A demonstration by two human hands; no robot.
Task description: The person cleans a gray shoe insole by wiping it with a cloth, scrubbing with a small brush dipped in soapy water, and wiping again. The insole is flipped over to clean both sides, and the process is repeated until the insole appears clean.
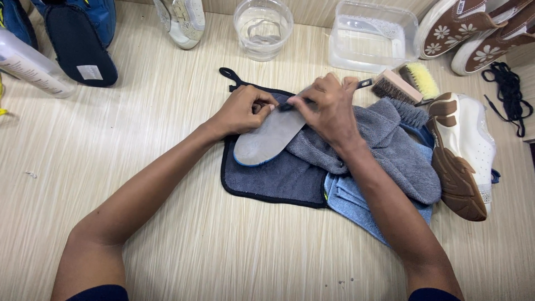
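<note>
Left hand (241, 110) pins the grey insole (268, 137) by its top end on the grey towel (384, 150) mid-tabletop (167, 234), right hand (325, 106) gripping a small dark brush (365, 83) w/ bristles at that end; best w/ short, light strokes, insole held flat.

insole (266, 140): 1 | brushes (394, 86): 3 | cloths (278, 178): 3 | clear containers (372, 37): 2

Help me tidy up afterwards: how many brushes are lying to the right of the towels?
2: a wooden brush with dark bristles and a yellow-bristled brush just behind it, by the white shoe. Others may be hidden under the towels.
</note>
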